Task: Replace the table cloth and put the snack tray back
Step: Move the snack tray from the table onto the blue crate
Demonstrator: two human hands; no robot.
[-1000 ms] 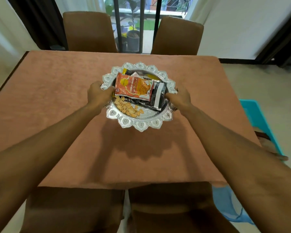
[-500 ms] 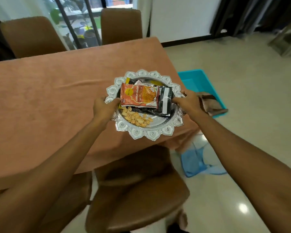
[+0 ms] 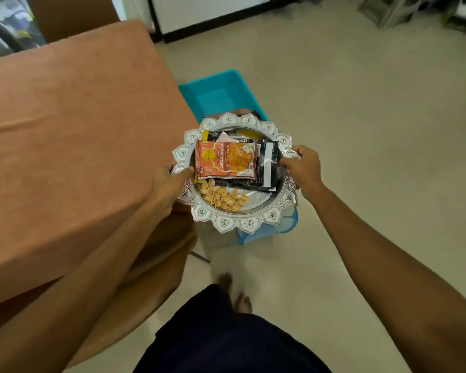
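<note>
**Keep the snack tray level while it is off the bench**

The silver snack tray [image 3: 248, 224] hangs in the air just right of the bench's right edge, above the floor [image 3: 361, 130]. The left hand [image 3: 170, 181] grips its left rim and the right hand [image 3: 303, 168] grips its right rim, each closed on the metal. The terracotta table cloth [image 3: 73, 130] covers the bench to the left.

The step looks like carrying the tray aside so the cloth can be changed. The pistachio shells [image 3: 222, 197] lie loose on the near side, and the orange snack packet [image 3: 225, 160] rests unsecured on a black packet [image 3: 267, 168], so any tilt is likely to spill them. Keep the grips opposite each other and lower both sides together. Mind the blue cloth [image 3: 256, 235] and teal bin [image 3: 215, 95] on the floor under and beyond the tray.
</note>
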